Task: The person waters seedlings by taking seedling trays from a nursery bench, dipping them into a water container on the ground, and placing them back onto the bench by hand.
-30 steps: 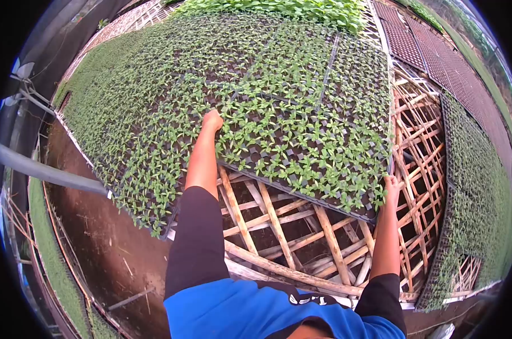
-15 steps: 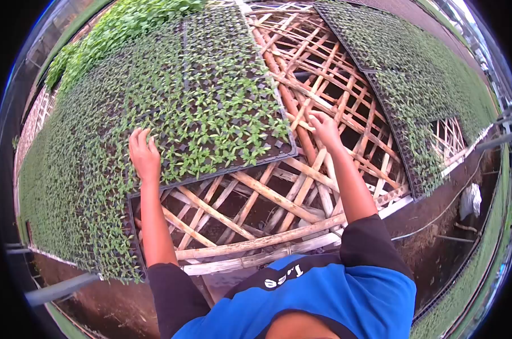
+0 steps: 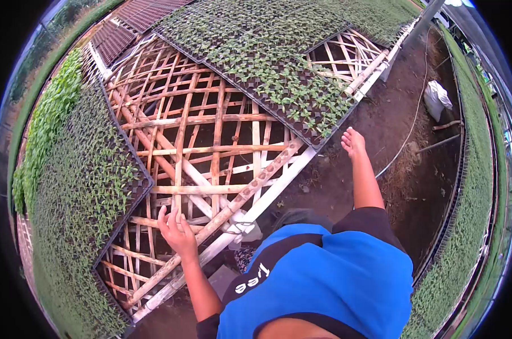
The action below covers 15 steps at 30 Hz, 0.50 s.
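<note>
Above the bamboo lattice [image 3: 216, 150], near its front rail, my left hand [image 3: 178, 233] hangs with its fingers apart and nothing in them. My right hand [image 3: 353, 142] is raised beside the near corner of a seedling tray [image 3: 301, 101], fingers extended and empty; a small gap seems to lie between hand and tray. The tray has a black edge and rows of small green plants. Another block of seedling trays [image 3: 92, 175] lies to the left of the lattice, its black corner pointing toward the bare bamboo.
Taller leafy seedlings [image 3: 46, 124] stand at the far left, and brown trays [image 3: 113, 40] lie at the back. A white sack [image 3: 437, 100] and a thin hose [image 3: 400, 150] lie on the soil path at right. Beyond it runs another seedling bed [image 3: 465, 214].
My hands have come away from the tray they were on at left. The view and my body have swung right, toward the other bed, with both hands now open in the air.
</note>
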{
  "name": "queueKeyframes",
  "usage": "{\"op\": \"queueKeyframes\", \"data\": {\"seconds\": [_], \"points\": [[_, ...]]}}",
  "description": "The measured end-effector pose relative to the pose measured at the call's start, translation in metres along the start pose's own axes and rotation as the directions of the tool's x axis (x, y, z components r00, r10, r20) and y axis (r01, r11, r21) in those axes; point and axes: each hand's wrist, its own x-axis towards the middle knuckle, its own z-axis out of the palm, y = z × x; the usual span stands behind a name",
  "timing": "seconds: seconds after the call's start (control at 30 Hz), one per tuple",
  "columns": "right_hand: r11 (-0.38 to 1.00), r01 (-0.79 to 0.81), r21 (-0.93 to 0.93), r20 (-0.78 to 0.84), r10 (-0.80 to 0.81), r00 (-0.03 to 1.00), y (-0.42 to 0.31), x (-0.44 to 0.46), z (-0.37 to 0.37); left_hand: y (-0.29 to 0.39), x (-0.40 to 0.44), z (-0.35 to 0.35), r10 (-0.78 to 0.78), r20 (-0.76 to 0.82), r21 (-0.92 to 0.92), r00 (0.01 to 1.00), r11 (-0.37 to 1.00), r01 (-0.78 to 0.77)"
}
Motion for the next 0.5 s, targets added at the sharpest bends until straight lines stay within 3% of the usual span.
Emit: {"op": "queueKeyframes", "data": {"seconds": [0.03, 0.07, 0.13, 0.23, 0.37, 0.4, 0.47, 0.5], "points": [[0.992, -0.117, 0.037, 0.234, 0.105, 0.967, 0.002, 0.008, 0.003, 0.013, -0.002, 0.006, -0.024, -0.005, -0.014, 1.000, 1.000, 0.023], [0.961, -0.256, 0.103, 0.276, 0.220, 0.936, 0.004, 0.015, 0.012, 0.030, 0.000, 0.009, -0.010, -0.021, -0.006, 1.000, 1.000, 0.010], [0.971, -0.220, 0.095, 0.180, 0.200, 0.963, 0.008, 0.030, 0.028, 0.055, -0.002, 0.013, -0.055, -0.016, -0.061, 0.998, 0.997, 0.054], [0.996, 0.001, -0.093, 0.029, 0.002, 1.000, -0.017, 0.008, 0.044, 0.090, -0.003, 0.009, -0.048, -0.020, -0.005, 0.999, 0.999, 0.048], [0.966, 0.239, 0.099, 0.249, -0.256, 0.934, -0.055, 0.003, 0.072, 0.111, -0.014, 0.007, -0.072, -0.028, 0.044, 0.997, 0.996, 0.073], [0.904, 0.355, 0.238, 0.272, -0.412, 0.869, -0.070, -0.006, 0.088, 0.116, -0.017, 0.005, -0.083, -0.030, 0.040, 0.996, 0.996, 0.084], [0.827, 0.339, 0.449, 0.302, -0.497, 0.813, -0.113, -0.030, 0.126, 0.122, -0.020, 0.004, -0.105, -0.021, 0.027, 0.994, 0.994, 0.106], [0.841, 0.280, 0.462, 0.341, -0.461, 0.819, -0.145, -0.071, 0.137, 0.127, -0.020, 0.003, -0.097, -0.033, 0.020, 0.995, 0.995, 0.098]]}}
